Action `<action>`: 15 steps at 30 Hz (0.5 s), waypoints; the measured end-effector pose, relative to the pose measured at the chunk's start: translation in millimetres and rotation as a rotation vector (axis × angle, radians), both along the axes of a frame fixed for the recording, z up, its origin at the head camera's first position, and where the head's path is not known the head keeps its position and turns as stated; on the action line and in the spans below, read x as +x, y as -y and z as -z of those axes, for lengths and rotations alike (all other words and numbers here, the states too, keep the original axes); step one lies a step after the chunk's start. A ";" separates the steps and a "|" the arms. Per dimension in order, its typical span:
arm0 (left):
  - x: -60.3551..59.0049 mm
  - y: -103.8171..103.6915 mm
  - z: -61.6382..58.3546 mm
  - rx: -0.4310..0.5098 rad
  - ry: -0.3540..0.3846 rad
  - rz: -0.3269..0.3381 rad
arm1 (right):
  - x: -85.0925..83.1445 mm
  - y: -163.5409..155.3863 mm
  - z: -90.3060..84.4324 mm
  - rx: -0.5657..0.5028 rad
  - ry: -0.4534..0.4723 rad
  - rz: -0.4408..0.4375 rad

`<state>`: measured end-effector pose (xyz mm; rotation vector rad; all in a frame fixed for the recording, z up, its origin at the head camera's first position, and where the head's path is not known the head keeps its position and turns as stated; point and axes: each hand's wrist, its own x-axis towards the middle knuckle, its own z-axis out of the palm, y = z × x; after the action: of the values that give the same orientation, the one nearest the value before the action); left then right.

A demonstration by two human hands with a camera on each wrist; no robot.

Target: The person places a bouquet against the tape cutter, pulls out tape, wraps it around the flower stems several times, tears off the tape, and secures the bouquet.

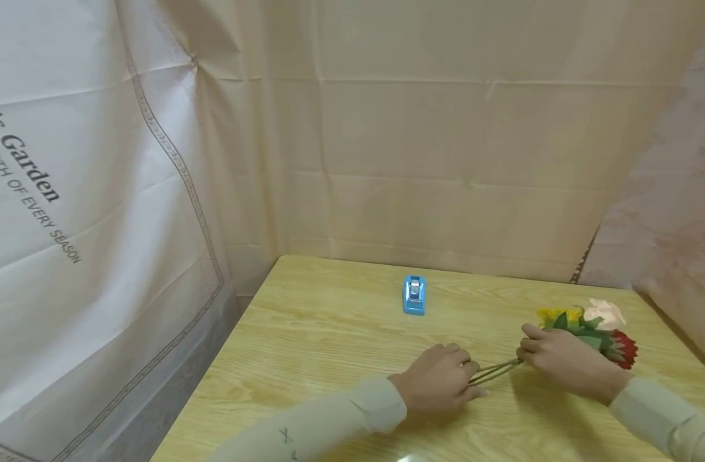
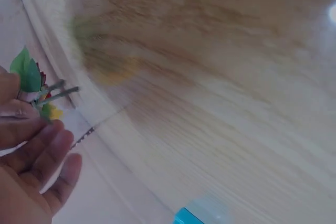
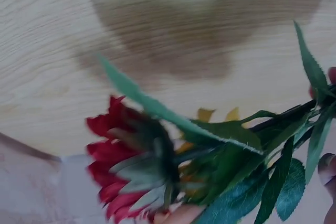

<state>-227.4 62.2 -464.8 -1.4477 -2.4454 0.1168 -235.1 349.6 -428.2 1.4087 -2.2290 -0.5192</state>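
Both hands hold one bunch of flowers low over the table — the right hand wrapped round it below the blooms, the left hand pinching the stem ends. A loose left pinch could let thin stems slide out and splay.

One bunch of artificial flowers: one red bloom, one pale pink bloom, two yellow blooms, several green leaves, exact number unclear, and a few thin stems too close together to count. One small blue tape dispenser, one wooden table, one printed cloth backdrop. Two hands, one left hand and one right hand, each in one light sleeve.
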 end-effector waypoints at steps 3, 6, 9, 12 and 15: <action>2.9 -4.1 -0.3 -0.023 -0.031 -0.049 | 5.2 6.1 -1.8 -0.007 0.000 0.004; 4.4 -6.9 -0.5 -0.038 -0.036 -0.092 | 8.7 11.2 -3.0 -0.025 0.002 -0.006; 4.7 -9.5 -0.9 -0.038 -0.018 -0.099 | 10.9 17.3 -3.4 -0.046 0.005 -0.030; 5.1 -11.7 -0.9 -0.024 0.013 -0.083 | 13.5 24.7 -2.7 -0.050 0.006 -0.048; 6.3 -13.2 -1.1 -0.034 0.027 -0.075 | 17.0 31.2 -2.8 -0.040 0.010 -0.035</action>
<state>-221.1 75.4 -463.7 -1.3808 -2.5317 0.1564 -218.1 318.4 -425.4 1.4305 -2.2057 -0.4546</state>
